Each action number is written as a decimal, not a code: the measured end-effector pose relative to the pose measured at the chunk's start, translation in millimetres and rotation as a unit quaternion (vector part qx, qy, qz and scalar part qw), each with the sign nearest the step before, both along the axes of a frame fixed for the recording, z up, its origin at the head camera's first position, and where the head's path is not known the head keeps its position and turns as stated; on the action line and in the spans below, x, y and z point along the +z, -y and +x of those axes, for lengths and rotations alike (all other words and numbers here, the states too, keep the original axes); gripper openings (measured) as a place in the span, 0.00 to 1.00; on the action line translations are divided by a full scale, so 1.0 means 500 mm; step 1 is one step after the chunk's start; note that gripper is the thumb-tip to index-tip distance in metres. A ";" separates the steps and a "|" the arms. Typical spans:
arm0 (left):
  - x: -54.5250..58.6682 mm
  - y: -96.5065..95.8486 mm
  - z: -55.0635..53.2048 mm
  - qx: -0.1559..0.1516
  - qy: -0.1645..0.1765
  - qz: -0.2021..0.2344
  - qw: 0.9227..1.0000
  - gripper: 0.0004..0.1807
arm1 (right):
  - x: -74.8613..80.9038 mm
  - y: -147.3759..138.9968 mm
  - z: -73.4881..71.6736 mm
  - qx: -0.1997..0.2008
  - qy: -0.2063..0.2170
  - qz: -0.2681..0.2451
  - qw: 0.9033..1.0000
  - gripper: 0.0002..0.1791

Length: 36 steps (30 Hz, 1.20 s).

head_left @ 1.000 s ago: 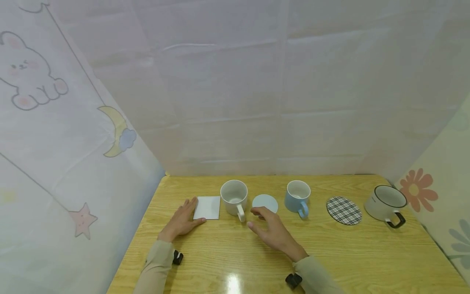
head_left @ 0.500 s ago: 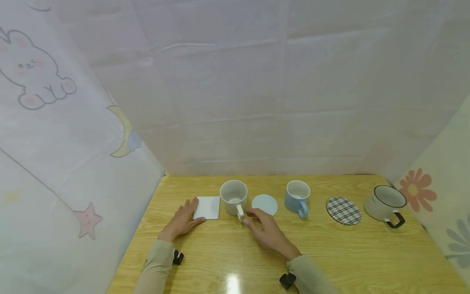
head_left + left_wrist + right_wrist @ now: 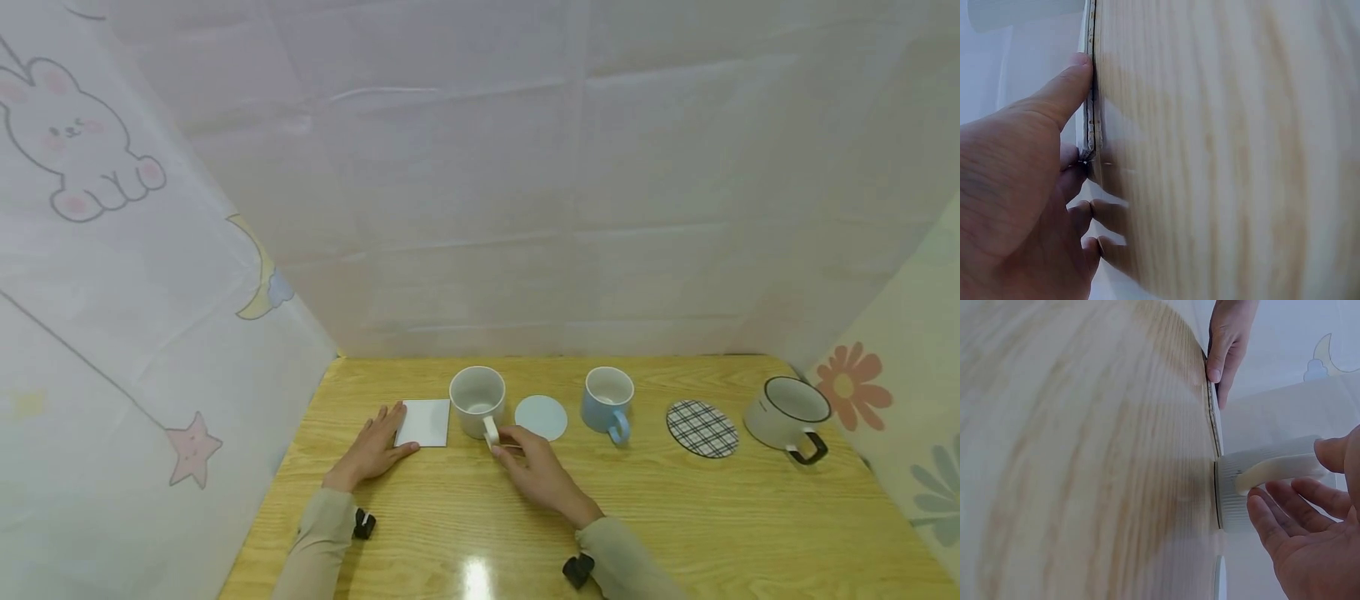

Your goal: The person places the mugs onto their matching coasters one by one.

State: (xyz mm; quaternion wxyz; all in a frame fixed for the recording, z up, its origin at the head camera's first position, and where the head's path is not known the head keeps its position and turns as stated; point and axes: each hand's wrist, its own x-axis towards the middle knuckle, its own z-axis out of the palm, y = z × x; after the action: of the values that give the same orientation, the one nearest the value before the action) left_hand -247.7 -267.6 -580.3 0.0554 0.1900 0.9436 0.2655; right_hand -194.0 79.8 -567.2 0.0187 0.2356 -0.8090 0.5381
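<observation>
A white mug stands upright on the table, its handle turned toward me. My right hand holds that handle, thumb on one side and fingers on the other; the right wrist view shows the mug's ribbed wall close to the fingers. At the left, my left hand rests on the table with its fingers extended. Its thumb and fingertips touch the left and near edges of a white square coaster. Close up, the left wrist view shows the thumb against the coaster's layered edge.
A pale blue round coaster lies right of the white mug. Beyond it are a light blue mug, a plaid round coaster and a white mug with a black rim. Cloth walls border the wooden table.
My right hand has moved left from over the pale blue coaster and taken hold of the white mug's handle. The left hand has stayed beside the square coaster.
</observation>
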 end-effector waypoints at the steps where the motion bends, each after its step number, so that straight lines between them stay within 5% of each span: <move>1: 0.001 -0.001 0.000 -0.001 -0.001 0.007 1.000 0.50 | 0.000 0.001 0.000 -0.001 0.002 -0.001 1.000 0.17; 10: -0.019 0.009 -0.004 -0.010 -0.014 0.010 1.000 0.50 | 0.004 0.011 -0.002 -0.013 0.015 -0.010 1.000 0.15; 18: 0.010 -0.005 0.000 0.009 0.023 -0.038 0.999 0.48 | 0.010 0.018 -0.001 -0.016 0.013 -0.007 1.000 0.16; 27: -0.006 0.002 -0.002 -0.009 0.000 0.009 1.000 0.51 | 0.005 0.022 -0.004 -0.012 0.021 -0.004 1.000 0.15; 36: -0.004 0.002 -0.004 -0.007 0.007 0.004 1.000 0.48 | 0.005 0.029 -0.007 -0.020 0.063 -0.016 0.998 0.17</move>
State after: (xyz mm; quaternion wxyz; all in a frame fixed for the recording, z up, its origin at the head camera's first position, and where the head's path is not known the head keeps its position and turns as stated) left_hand -249.9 -268.6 -582.0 0.0631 0.1946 0.9407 0.2707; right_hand -197.3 65.3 -564.5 -0.0175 0.1852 -0.8041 0.5646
